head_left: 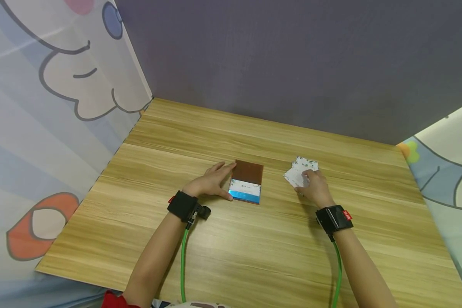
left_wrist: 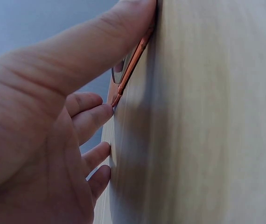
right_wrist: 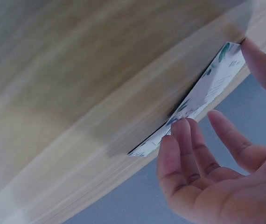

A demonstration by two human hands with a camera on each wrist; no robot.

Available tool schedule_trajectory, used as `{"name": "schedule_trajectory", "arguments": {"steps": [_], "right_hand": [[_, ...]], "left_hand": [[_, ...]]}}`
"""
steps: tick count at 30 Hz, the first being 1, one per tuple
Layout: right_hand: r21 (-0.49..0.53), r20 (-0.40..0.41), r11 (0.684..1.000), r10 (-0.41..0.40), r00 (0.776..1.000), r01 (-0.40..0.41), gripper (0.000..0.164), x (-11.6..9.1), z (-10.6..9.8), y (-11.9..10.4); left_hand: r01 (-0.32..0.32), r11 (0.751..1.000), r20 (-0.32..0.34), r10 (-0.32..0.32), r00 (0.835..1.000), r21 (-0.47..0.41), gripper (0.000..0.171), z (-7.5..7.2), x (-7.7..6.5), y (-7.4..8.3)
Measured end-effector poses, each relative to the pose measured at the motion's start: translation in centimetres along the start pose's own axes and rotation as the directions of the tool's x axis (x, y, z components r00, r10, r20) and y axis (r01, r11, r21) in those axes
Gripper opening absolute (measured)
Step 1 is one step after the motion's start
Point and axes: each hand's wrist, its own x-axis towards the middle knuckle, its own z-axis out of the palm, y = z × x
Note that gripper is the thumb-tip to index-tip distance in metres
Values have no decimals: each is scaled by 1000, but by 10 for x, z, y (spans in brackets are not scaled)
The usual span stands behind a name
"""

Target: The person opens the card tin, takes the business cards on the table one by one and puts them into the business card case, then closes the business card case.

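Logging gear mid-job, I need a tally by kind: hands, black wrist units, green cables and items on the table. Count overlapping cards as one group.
Hands: 2 (left hand, right hand)
Black wrist units: 2
Green cables: 2
Brown rectangular item: 1
White printed cards: 1 group, exact number unclear
Total: 8

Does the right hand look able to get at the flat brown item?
Probably yes: only bare table lies between the right hand and the flat brown item, though that hand touches the white cards.
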Motion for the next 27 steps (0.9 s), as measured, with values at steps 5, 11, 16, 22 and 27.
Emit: {"name": "schedule_trajectory", "arguments": {"steps": [5,11,16,22,27], "right_hand": [[-11,-13,1000,0,1000,0,60,0,1,-1],[-27,-20,1000,4,1000,-4,65,0,1,-1],[1,-9,1000,2,1000,-2,63,1,1,-1],[54,-35,997,-46,998,48,43,2,1,-2],[79,-116,990,-109,987,118,38,2,0,-4]], "left_hand": [[-1,1000,0,1,1000,4,109,1,0,-1],[5,1000,1,-5,1000,-3,109,1,0,-1],[6,1000,3,-6,1000,-1,109,1,1,-1],[5,1000,1,-5,1000,0,109,1,1,-1],[0,1000,-2,0,1000,3,108,0,0,0]]}}
